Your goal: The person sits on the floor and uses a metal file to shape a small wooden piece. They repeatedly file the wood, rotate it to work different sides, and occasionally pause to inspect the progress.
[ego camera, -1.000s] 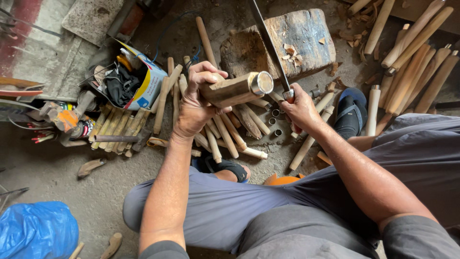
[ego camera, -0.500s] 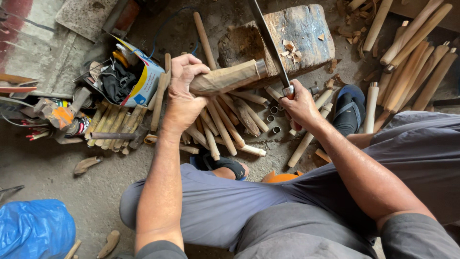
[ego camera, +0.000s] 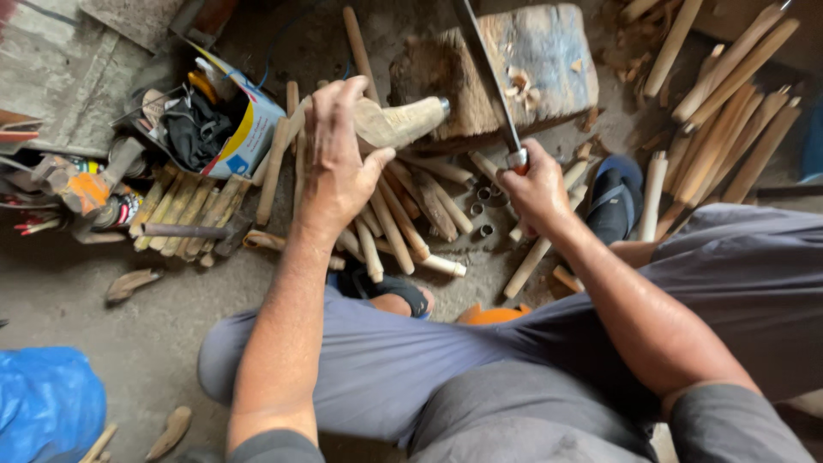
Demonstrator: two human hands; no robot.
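Now wooden handle (ego camera: 399,123) lowered onto chopping block (ego camera: 549,60).

Your left hand (ego camera: 336,167) is gripping a pale carved wooden piece (ego camera: 397,123), pressing its far tip against the worn chopping block (ego camera: 549,60) just beyond your fingers. Your right hand (ego camera: 533,184) is clasping the handle of a long blade (ego camera: 485,64) that is reaching up across that block. Loose wooden sticks (ego camera: 403,219) are lying on the floor between and below both hands.

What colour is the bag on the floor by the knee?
The plastic bag is bright blue, seen in the head view's bottom left corner.
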